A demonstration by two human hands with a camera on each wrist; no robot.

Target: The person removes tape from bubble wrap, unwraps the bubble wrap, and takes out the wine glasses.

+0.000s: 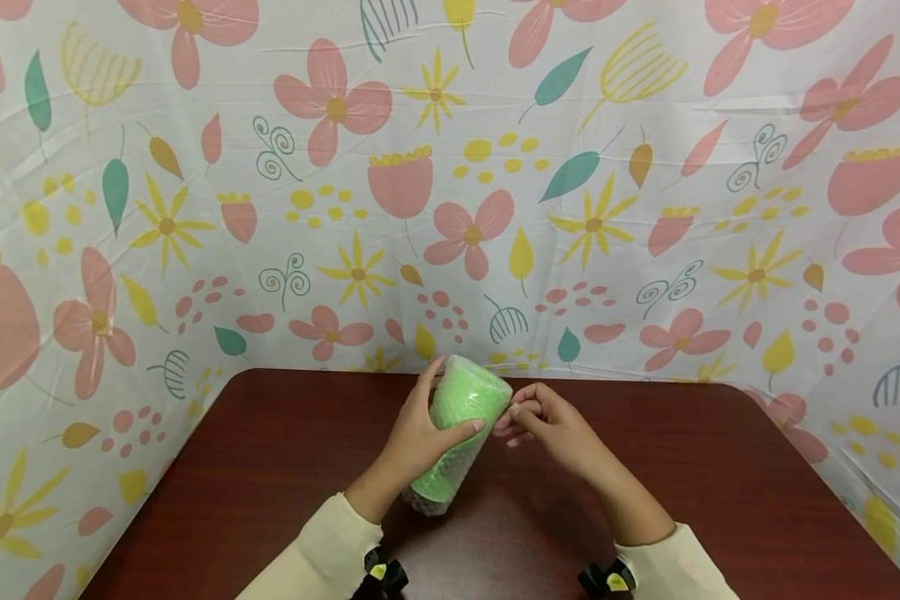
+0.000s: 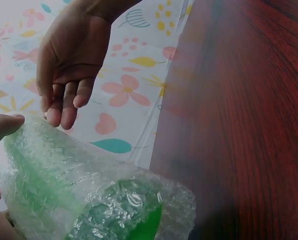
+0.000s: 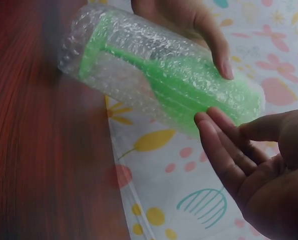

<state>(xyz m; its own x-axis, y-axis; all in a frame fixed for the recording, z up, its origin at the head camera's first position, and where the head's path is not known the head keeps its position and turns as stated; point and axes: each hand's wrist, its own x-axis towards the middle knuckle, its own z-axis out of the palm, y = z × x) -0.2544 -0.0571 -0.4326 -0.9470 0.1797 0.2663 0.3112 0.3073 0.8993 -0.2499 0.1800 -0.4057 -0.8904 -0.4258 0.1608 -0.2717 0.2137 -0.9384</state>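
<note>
A goblet (image 3: 189, 82) of green color, enclosed in clear bubble wrap (image 2: 176, 210), is shown in the grasp of the left hand (image 1: 414, 433). The wrapped form is gripped from its left side: the thumb is laid across the near face, and a finger is extended along the left edge toward the upper end. Through the wrap, the bowl is seen at the end nearer the right fingers, while the stem and flat foot are directed away from them, toward the person. The whole piece is held tilted, its upper end leaned toward the right fingers; whether the lower end is touched to the table (image 1: 285, 467) cannot be told.

The right hand (image 1: 555, 425) is placed just to the right of the bowl end. Its fingers are lightly bent, with the thumb brought close to the forefinger, and the fingertips are set at or just beside the wrap; whether any of the film is pinched cannot be told.

Below both sets of fingers, a dark reddish-brown table is spread. Beyond them, a white cloth (image 1: 472, 167) printed with pink, yellow and teal floral motifs is hung. Behind each wrist, a cream sleeve (image 1: 315, 550) is seen, and a black wrist device (image 1: 378, 573) is worn on each arm.
</note>
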